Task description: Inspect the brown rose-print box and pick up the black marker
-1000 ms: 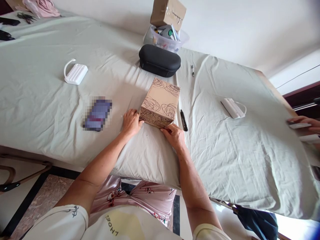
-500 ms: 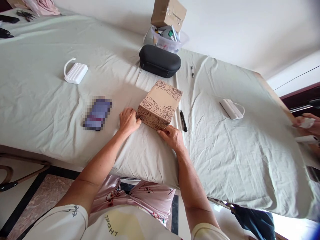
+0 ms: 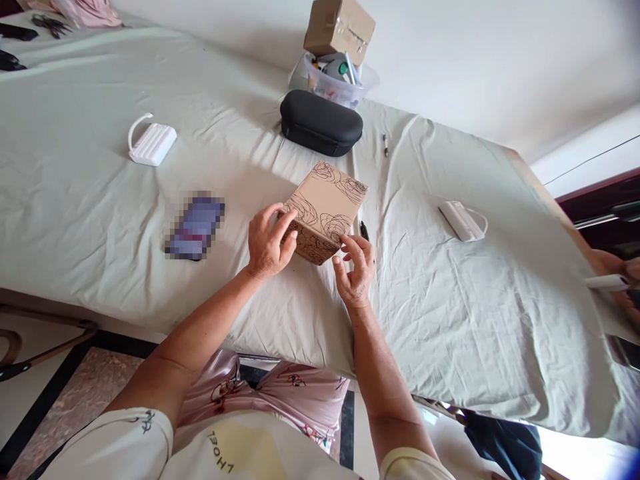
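A brown cardboard box (image 3: 330, 200) with dark scribbled swirls on its top and front sits on the cloth-covered table before me. My left hand (image 3: 270, 243) is at its left front corner, fingers apart, with fingertips at the top edge. At the right front corner is my right hand (image 3: 356, 267), its fingers spread and curved, fingertips close to the box's edge. A black marker (image 3: 364, 231) lies just right of the box, partly hidden behind my right hand.
Behind the box stand a black case (image 3: 321, 123) and a plastic basin (image 3: 333, 87) carrying another carton (image 3: 340, 30). White power banks (image 3: 154, 144) lie left and right. A blurred phone (image 3: 195, 228) is at left, a pen (image 3: 385, 145) farther back. Another person's hand (image 3: 633, 273) shows at far right.
Both hands have risen from the box's lower front edge to its upper front corners, and their fingers have spread. The box stays in nearly the same spot.
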### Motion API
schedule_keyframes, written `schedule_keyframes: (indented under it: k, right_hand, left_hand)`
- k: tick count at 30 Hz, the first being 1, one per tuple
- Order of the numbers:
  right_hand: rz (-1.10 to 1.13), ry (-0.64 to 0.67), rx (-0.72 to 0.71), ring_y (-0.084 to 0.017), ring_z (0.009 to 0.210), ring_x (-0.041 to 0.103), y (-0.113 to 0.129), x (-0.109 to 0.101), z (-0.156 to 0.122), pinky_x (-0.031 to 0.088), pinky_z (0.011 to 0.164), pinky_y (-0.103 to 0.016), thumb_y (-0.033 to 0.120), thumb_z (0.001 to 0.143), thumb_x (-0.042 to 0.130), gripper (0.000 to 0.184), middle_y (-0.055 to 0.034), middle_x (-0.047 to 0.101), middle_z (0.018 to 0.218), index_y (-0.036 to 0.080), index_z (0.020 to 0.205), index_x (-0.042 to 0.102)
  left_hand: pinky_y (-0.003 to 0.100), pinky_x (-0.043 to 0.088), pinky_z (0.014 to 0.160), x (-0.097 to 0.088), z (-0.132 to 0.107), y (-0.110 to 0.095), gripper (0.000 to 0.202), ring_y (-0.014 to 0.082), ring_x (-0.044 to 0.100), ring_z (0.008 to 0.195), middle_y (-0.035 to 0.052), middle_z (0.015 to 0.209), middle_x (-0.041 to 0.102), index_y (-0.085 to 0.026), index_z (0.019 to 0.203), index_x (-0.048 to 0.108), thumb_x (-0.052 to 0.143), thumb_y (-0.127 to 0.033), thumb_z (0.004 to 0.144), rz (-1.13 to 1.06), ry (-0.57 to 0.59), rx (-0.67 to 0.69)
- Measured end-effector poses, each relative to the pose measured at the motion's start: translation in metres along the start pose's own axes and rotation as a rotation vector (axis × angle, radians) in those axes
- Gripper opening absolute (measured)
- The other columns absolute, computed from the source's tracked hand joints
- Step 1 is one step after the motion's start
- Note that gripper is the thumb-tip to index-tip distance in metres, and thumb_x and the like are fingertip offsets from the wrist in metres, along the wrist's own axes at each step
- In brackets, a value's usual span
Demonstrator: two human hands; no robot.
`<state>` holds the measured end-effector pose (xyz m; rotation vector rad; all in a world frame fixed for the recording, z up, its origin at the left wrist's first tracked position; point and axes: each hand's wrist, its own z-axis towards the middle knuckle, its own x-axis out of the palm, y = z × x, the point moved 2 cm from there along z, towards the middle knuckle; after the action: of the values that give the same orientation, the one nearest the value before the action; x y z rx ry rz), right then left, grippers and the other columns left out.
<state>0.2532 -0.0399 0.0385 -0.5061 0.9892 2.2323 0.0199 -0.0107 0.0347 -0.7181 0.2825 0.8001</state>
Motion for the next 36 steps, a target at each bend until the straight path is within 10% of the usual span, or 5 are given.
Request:
schedule_keyframes:
  k: [11,30,36]
  right_hand:
    - [0.044,0.104,-0.264,-0.021,0.098,0.073,0.04,0.02,-0.008,0.064,0.089,-0.039,0.018,0.106,0.05,0.053,-0.0093,0.077,0.113,0.032,0.156,0.058]
    - [-0.069,-0.238,0.351,-0.022,0.085,0.074,-0.034,-0.013,0.006,0.062,0.087,-0.042,0.052,0.104,0.05,0.053,-0.0089,0.08,0.098,0.02,0.139,0.072]
    - [-0.071,-0.13,0.421,-0.016,0.068,0.059,-0.033,-0.014,0.01,0.047,0.068,-0.03,0.061,0.1,0.05,0.05,-0.0007,0.065,0.068,0.021,0.082,0.074]
  left_hand:
    - [0.055,0.042,0.122,-0.002,-0.003,-0.014,0.058,0.0356,0.056,0.143,0.0131,0.145,0.063,-0.028,0.129,0.071,0.05,-0.072,0.099,-0.056,0.132,0.168]
    - [0.052,0.051,0.122,-0.006,0.007,0.003,0.033,0.0271,0.058,0.14,0.0104,0.135,0.066,-0.024,0.116,0.07,0.039,-0.034,0.108,-0.231,0.008,0.196]
    - [0.051,0.051,0.121,-0.006,0.006,0.014,0.035,0.028,0.057,0.14,0.0115,0.144,0.06,-0.025,0.116,0.07,0.039,-0.04,0.109,-0.248,0.012,0.081]
